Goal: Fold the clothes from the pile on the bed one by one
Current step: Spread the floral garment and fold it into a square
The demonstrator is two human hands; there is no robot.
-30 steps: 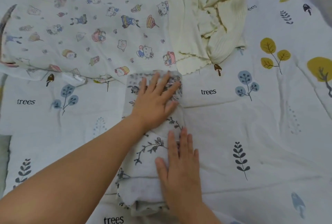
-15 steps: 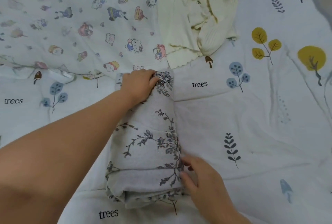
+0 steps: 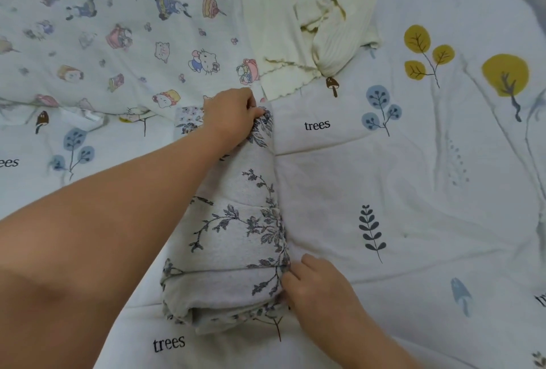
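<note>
Two hands are gripping our folded grey floral garment mid-bed: our left hand is clutching its far end, our right hand is pinching its near right edge, where both were pressing flat a second ago.

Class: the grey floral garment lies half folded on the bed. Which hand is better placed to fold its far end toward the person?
Left. The left hand already grips the garment's far end; the right hand pinches the near right edge.
</note>
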